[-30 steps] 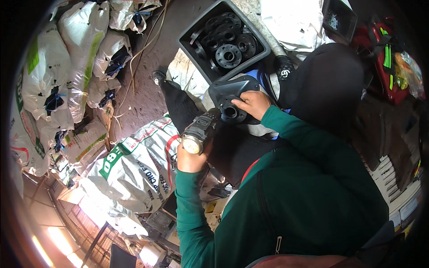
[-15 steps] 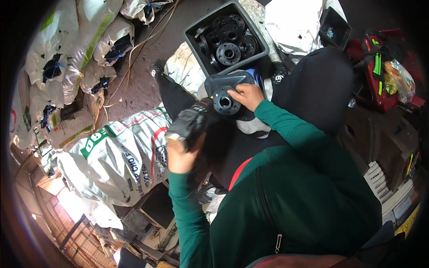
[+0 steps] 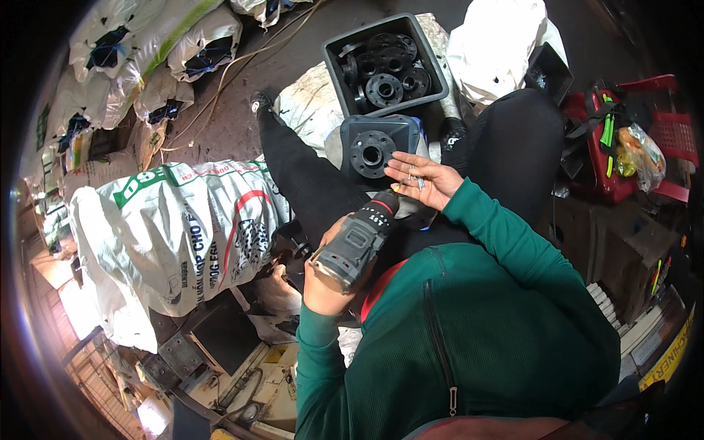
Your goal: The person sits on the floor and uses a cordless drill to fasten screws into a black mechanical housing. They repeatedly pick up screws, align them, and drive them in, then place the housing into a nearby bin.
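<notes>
My left hand (image 3: 326,290) is wrapped round the handle of a black and grey cordless drill (image 3: 357,248), whose red-ringed nose points up and to the right. Beside the drill's tip, my right hand (image 3: 429,183) is turned palm up, with small silver screws (image 3: 415,180) lying across its fingers. Just beyond its fingertips, a round black flange (image 3: 372,152) with a centre hole and a ring of bolt holes rests on a dark square-cornered housing (image 3: 390,127). This housing sits between my legs.
Behind the housing, a grey bin (image 3: 438,82) contains several black flanges. A large white printed sack (image 3: 161,242) lies at the left, with more stuffed sacks (image 3: 209,45) beyond it. A red plastic chair (image 3: 598,165) bearing a bagged item stands at the right, near a small black bin (image 3: 550,72).
My right hand has come off the flange and turned palm up, showing the screws. The drill has swung right and nearer to my body. The whole view has shifted slightly.
</notes>
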A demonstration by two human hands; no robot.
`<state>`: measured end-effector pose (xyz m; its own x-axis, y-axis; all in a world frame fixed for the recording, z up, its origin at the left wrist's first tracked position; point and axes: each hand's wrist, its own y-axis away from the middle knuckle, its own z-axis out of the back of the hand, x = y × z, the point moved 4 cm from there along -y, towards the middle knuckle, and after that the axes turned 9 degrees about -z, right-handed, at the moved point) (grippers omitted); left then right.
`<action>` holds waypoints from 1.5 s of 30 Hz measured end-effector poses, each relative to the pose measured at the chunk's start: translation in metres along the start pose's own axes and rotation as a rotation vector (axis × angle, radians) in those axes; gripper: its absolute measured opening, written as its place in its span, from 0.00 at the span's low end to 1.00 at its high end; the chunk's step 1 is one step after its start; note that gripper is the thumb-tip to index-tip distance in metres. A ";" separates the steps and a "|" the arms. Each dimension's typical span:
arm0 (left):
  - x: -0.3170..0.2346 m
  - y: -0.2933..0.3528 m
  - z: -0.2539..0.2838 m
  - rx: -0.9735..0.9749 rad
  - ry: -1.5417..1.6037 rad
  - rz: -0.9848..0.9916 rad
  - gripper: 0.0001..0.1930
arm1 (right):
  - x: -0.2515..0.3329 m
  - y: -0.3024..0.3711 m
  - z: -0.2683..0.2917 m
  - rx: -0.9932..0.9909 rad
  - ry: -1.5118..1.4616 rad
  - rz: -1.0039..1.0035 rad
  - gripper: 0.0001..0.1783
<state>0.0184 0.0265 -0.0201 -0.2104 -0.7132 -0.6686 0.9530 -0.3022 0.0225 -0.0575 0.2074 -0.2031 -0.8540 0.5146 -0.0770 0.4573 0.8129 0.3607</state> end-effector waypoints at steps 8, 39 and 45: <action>-0.006 -0.001 0.002 -0.017 -0.004 0.073 0.23 | -0.013 -0.008 -0.010 0.048 -0.101 0.026 0.20; 0.055 -0.022 0.027 0.045 -0.068 0.289 0.21 | 0.015 -0.031 0.028 -0.665 0.621 0.247 0.16; 0.059 -0.050 0.025 0.258 -0.075 0.339 0.22 | 0.013 -0.041 0.039 -0.709 0.708 0.250 0.17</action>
<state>-0.0475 -0.0162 -0.0416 0.0803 -0.8405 -0.5359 0.8871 -0.1848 0.4229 -0.0776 0.1915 -0.2553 -0.8098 0.1820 0.5578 0.5867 0.2389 0.7738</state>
